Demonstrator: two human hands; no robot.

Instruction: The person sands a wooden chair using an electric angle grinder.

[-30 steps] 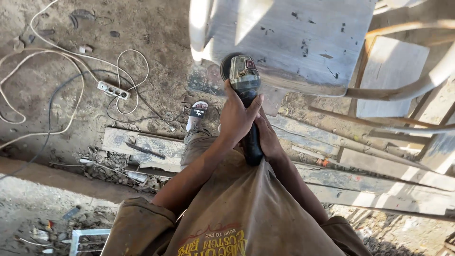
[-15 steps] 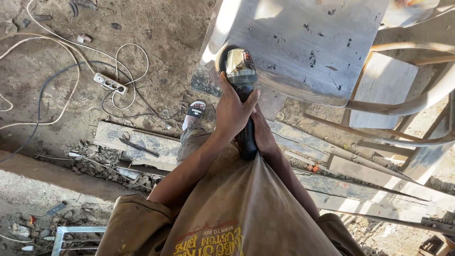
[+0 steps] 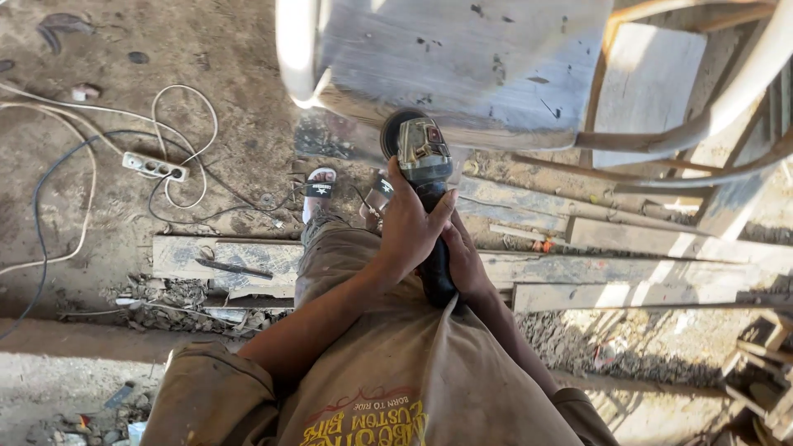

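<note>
Dusty ground [image 3: 239, 49] spreads below, strewn with white and black cables around a white power strip [image 3: 154, 167], with worn wooden planks [image 3: 248, 260] lying across rubble. Standing over it, the person grips an angle grinder [image 3: 423, 177] with both hands. Their left hand [image 3: 410, 225] is clamped around the upper body of the tool, while the right hand [image 3: 464, 263] is closed on the dark handle just beneath. The grinder's disc end sits right at the lower edge of a pale, scuffed wooden chair seat [image 3: 462, 66], with bent chair rails [image 3: 702, 132] curving away to the right. A sandalled foot [image 3: 318, 190] shows beneath.
</note>
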